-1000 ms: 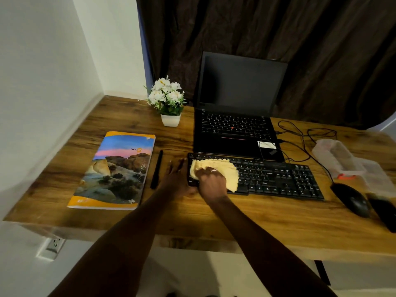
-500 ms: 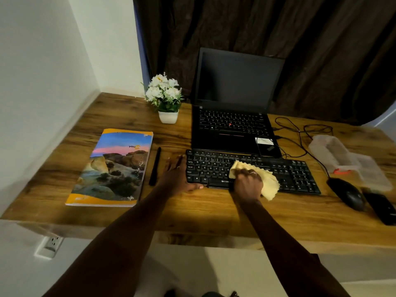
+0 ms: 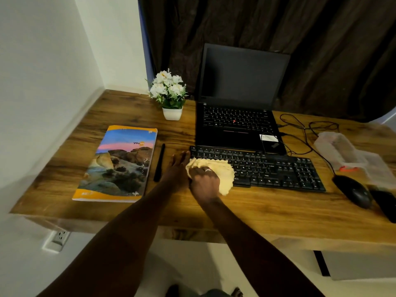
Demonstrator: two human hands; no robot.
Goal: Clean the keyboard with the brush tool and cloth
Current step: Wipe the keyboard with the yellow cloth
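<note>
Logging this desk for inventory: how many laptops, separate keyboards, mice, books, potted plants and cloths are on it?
Laptop: 1
Keyboard: 1
Mouse: 1
Book: 1
Potted plant: 1
Cloth: 1
Total: 6

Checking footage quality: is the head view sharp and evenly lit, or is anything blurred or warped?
Head view: dim, warm light; the right hand on the pale yellow cloth looks slightly motion-blurred; the wide-angle lens bows the edges of the brown wooden desk.
</note>
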